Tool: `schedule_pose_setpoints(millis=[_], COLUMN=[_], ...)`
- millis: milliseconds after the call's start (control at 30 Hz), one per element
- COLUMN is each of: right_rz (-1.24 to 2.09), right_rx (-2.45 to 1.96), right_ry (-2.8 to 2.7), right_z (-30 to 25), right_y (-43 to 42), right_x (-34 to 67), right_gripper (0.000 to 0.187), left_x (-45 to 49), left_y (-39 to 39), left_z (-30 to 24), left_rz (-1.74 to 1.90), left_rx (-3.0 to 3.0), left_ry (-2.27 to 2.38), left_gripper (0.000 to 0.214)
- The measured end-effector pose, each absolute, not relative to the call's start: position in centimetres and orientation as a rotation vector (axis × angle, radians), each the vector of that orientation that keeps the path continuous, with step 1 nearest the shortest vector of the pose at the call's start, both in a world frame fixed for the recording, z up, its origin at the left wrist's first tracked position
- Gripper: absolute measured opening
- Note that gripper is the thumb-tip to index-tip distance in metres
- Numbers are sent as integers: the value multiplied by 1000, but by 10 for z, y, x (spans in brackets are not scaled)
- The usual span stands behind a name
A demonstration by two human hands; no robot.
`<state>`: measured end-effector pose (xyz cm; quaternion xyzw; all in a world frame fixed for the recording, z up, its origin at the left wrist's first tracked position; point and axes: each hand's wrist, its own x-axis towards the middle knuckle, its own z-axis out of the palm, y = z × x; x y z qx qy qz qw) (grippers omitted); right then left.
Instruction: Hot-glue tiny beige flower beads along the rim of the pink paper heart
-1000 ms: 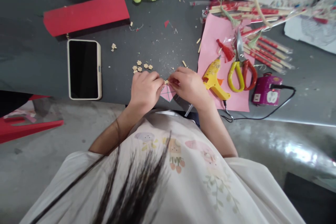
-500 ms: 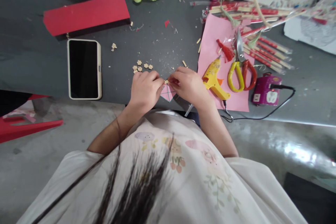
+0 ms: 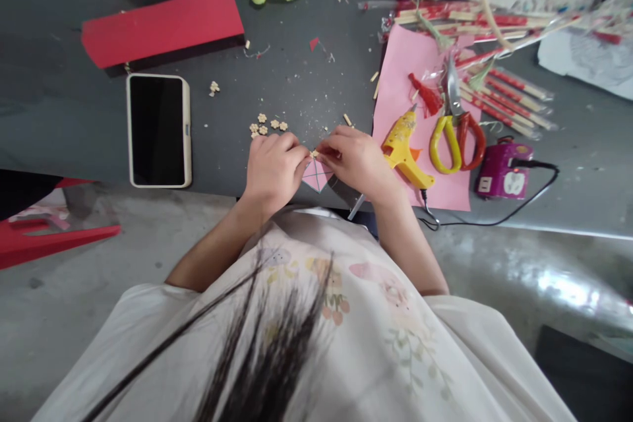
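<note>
Flower piece, pale and wood-coloured (image 3: pixel 313 154): at the top corner of the pink paper kite, between the two hands.
Pink paper kite (image 3: pixel 317 178): dark lines crossing on its face; upper edges partly hidden by the hands.
Left hand (image 3: pixel 274 168): fingers drawn together in a pinch at the kite's top corner, beside the flower piece.
Right hand (image 3: pixel 361 161): fingers likewise pinched opposite; whether they bear on flower or paper cannot be told.
Change over the last second: almost none at the kite; hair strands (image 3: pixel 281 356) have shifted, which suggests a steady hold rather than repositioning.
Loose flower pieces (image 3: pixel 262 118): on the grey surface (image 3: pixel 301 13), just beyond the left hand.
Yellow glue gun (image 3: pixel 399 138): on the pink sheet (image 3: pixel 395 66), beside the right hand, near the scissors (image 3: pixel 452 89).
</note>
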<state>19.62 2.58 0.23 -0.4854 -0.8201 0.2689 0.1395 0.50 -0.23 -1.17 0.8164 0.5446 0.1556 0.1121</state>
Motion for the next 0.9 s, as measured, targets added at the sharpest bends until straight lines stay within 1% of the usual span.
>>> schedule_pose_setpoints(millis=[367,900], right_rz=[788,697], right_rx=[-1424,-1420], right_ry=[-2351,-2428], right_z=[4,3], right_y=[26,26], right_x=[195,192], right_gripper=[15,16], left_x=[5,5], left_y=[-3,-2], left_z=[-14,-16], left_rz=[443,465], left_rx=[2401,2413], left_ry=[1612,1609], left_gripper=[21,21])
